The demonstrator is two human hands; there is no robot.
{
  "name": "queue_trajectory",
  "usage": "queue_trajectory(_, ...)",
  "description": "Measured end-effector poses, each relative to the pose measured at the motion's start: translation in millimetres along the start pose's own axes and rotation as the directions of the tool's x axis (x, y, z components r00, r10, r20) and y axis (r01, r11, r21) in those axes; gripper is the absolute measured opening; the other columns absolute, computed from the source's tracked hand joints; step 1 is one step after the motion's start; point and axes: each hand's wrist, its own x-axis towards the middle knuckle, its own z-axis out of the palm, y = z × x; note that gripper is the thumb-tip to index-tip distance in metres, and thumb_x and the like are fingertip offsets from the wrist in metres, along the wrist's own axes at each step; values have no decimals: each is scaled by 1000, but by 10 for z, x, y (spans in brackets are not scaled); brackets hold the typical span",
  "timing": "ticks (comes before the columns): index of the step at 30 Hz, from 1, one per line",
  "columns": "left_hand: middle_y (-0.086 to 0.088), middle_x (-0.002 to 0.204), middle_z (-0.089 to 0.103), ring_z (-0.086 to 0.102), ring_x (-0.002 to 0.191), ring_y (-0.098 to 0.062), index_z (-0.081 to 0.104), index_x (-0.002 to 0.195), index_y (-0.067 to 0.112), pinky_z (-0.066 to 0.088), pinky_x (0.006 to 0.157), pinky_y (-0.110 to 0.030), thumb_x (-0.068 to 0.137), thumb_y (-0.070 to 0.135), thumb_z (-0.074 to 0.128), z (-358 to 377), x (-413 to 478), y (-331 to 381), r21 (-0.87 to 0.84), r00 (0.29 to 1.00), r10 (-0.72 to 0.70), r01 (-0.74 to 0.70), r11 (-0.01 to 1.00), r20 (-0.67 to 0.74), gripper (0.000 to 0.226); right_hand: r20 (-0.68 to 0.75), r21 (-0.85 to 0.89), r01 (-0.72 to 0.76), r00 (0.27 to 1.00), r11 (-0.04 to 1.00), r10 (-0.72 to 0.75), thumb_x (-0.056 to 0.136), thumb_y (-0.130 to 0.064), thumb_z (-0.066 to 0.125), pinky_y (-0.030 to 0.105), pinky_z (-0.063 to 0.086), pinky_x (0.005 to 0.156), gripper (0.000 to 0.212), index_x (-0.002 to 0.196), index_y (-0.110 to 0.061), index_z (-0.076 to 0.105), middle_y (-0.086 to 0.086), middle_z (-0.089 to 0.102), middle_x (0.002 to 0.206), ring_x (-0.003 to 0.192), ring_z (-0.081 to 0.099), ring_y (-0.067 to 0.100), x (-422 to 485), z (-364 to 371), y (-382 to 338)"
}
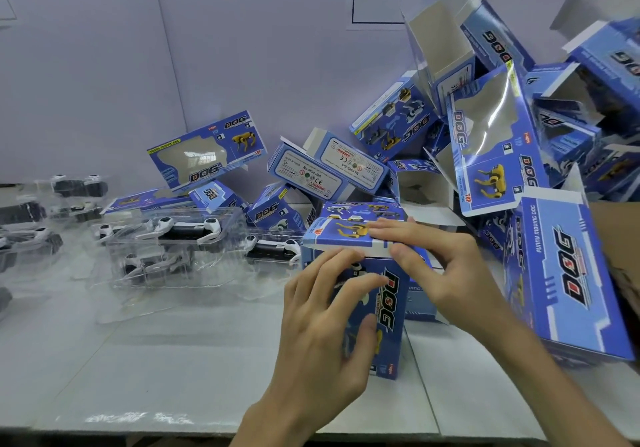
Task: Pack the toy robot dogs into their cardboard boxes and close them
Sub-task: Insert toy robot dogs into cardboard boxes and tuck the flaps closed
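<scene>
Gripping glossy blue cardboard box [389,311], left hand [322,336] fingers curled round it, right hand [446,266] fingers flat on flap [332,235]

Bright, even, cool-toned light is cast from above. Pale glare is seen on the table [138,417] left of the upright box [393,308], with faint shadow at its base. Piled boxes [609,52] far right of it are blurred and stretched.
</scene>
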Motion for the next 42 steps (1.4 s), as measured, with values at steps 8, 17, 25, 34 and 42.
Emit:
queue_trajectory(8, 9, 133, 54, 48, 128, -12, 57, 120, 25, 37, 103, -34, 86, 18, 59, -85, 45, -99, 19, 995, 63, -61, 998, -84, 35, 112, -133, 106, 990, 985, -91, 85, -23, 73, 16, 31, 110, 41, 126, -25, 67, -16, 63, 133, 132, 51, 6, -92, -14, 47)
queue_trajectory(17, 13, 122, 65, 59, 121, -10, 69, 113, 20, 50, 96, -49, 89, 14, 65, -275, 304, -511, -98, 994, -71, 63, 993, -82, 24, 43, -88, 120, 992, 989, -117, 84, -20, 73, 26, 39, 110, 38, 122, -26, 68, -14, 65, 129, 129, 54, 7, -91, 35, 95)
queue_trajectory(25, 8, 124, 67, 58, 119, -16, 70, 116, 18, 50, 94, -45, 94, 23, 60, -210, 210, -624, -114, 993, -70, 60, 992, -93, 25, 30, -107, 117, 993, 987, -115, 89, -20, 66, 37, 30, 118, 32, 121, -25, 68, -12, 65, 130, 131, 52, 4, -114, 76, 75)
queue_trajectory(34, 13, 112, 69, 58, 108, -9, 74, 102, 14, 49, 88, -35, 93, 23, 59, -200, 268, -601, -146, 990, -59, 40, 989, -130, 20, -1, -110, 132, 991, 985, -133, 89, -18, 65, 19, 32, 111, 27, 115, -19, 72, -10, 68, 124, 127, 55, 5, -116, 121, 90)
queue_trajectory(42, 18, 94, 67, 55, 97, -13, 72, 90, 22, 45, 80, -25, 86, 22, 59, -222, 345, -521, -182, 984, -111, 85, 980, -137, 14, 34, 84, 18, 999, 996, -21, 88, -18, 65, 19, 33, 110, 23, 109, -21, 74, -14, 71, 120, 134, 50, 8, -91, 116, 112)
